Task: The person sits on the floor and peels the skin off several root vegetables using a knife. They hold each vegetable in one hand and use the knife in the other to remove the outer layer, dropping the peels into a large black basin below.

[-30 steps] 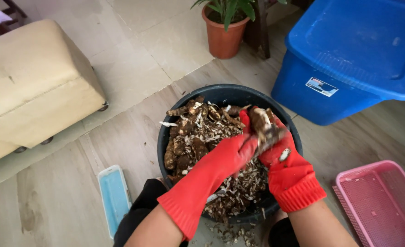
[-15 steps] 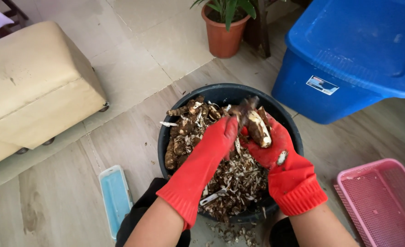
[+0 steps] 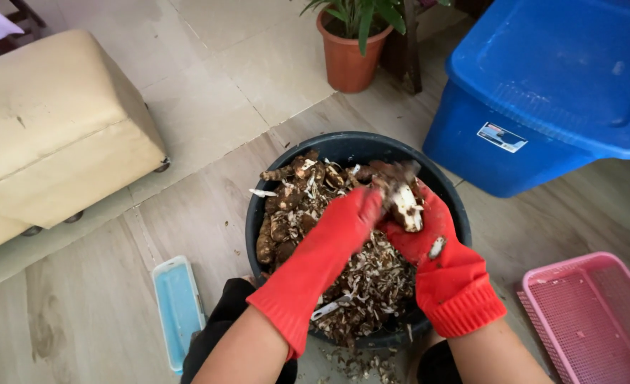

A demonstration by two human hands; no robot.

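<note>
Both red-gloved hands, left hand (image 3: 350,217) and right hand (image 3: 429,238), are gripping a partly peeled root (image 3: 402,199), fingers closed, above the black tub (image 3: 343,146).

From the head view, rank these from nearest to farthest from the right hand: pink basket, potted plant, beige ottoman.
Measured from the right hand, which holds a root over the black tub:
1. Pink basket, lower right on the floor.
2. Potted plant, straight ahead beyond the tub.
3. Beige ottoman, far left.
</note>
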